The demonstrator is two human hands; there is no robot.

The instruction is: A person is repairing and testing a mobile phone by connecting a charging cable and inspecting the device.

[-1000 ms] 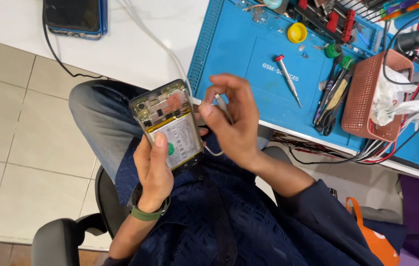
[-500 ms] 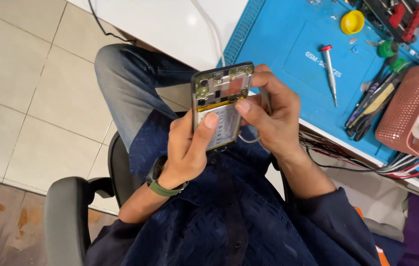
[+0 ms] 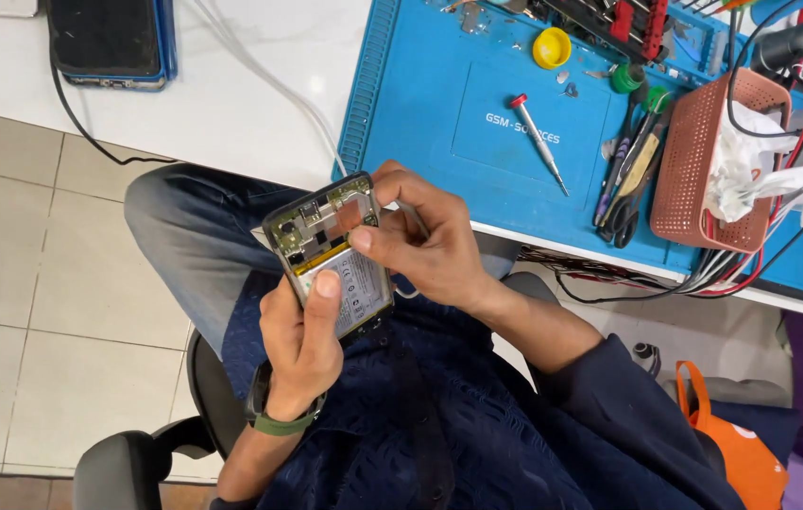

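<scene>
Since the earlier frame, both hands have shifted slightly lower with the opened phone [image 3: 333, 257], which is held over the lap, its back cover off. Left hand [image 3: 299, 342] grips the phone's lower half, thumb on the battery. Right hand [image 3: 425, 247] pinches at its upper part. 1 screwdriver [image 3: 538, 142] lies on the blue mat [image 3: 420, 113] beyond.
</scene>
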